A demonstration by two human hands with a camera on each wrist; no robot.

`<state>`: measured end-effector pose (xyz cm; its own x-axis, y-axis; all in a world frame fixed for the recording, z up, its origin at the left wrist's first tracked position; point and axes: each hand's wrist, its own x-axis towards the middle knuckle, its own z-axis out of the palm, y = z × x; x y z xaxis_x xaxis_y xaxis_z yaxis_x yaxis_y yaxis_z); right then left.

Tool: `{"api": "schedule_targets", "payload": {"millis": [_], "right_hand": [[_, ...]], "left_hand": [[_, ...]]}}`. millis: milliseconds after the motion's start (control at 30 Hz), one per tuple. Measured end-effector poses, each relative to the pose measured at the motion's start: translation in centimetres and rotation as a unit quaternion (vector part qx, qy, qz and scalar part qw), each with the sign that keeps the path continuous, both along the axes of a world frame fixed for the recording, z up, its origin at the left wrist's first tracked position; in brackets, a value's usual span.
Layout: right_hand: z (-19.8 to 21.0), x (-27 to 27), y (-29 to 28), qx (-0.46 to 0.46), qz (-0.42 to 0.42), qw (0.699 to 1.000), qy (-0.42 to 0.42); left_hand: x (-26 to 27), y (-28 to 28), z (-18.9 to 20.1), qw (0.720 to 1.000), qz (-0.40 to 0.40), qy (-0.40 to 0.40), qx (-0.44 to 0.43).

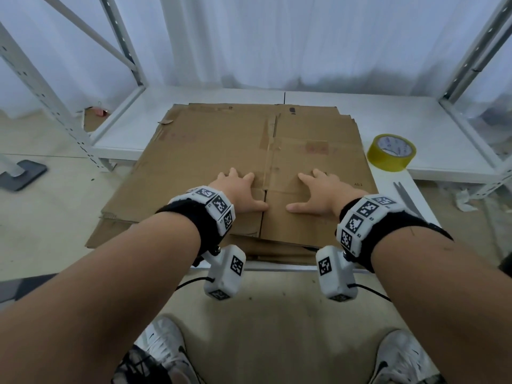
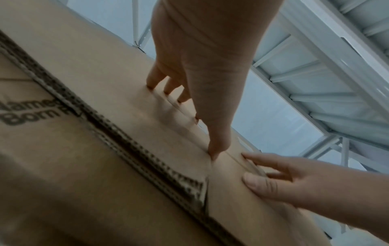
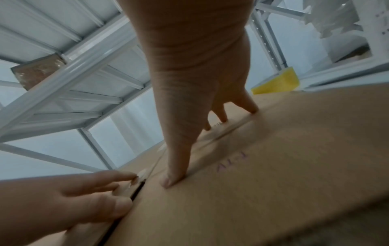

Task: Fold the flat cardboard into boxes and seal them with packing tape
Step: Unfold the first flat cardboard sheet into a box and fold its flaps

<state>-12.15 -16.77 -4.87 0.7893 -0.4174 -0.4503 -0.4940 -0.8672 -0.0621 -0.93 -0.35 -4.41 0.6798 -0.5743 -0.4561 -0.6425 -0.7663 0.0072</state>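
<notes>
my left hand (image 1: 238,189) and right hand (image 1: 318,194) press flat, fingers spread, gripping nothing, on the top flat cardboard (image 1: 221,151), either side of its slit, which runs away from me; the packing tape (image 1: 391,152) sits right of the cardboard, nearer my right hand.

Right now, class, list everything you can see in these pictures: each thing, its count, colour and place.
cardboard: a stack of flat sheets, count unclear, brown, on the low white shelf
tape: one roll, yellow, on the shelf right of the cardboard
shelf: white metal racking, around and under the cardboard
strip: one grey piece, near right, on the shelf
shoes: two, white, on the floor below
wristbands: two, black with white marker blocks
left hand: flat on the cardboard
right hand: flat on the cardboard
</notes>
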Motion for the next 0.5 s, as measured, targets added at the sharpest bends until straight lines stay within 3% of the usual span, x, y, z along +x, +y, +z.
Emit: {"api": "schedule_targets", "payload": {"millis": [133,333,500], "right_hand": [[-0.1,-0.5,0.8,-0.02,-0.02,0.998,-0.059],[0.1,-0.3,1.7,-0.058,-0.005,0.998,-0.027],[0.3,0.2,2.2,-0.094,0.024,0.995,-0.036]], "left_hand": [[-0.9,-0.1,0.3,0.999,-0.033,-0.032,0.002],[-0.6,1.9,0.1,0.989,-0.106,0.007,0.099],[-1.0,2.7,1.1,0.972,-0.215,-0.042,0.079]]}}
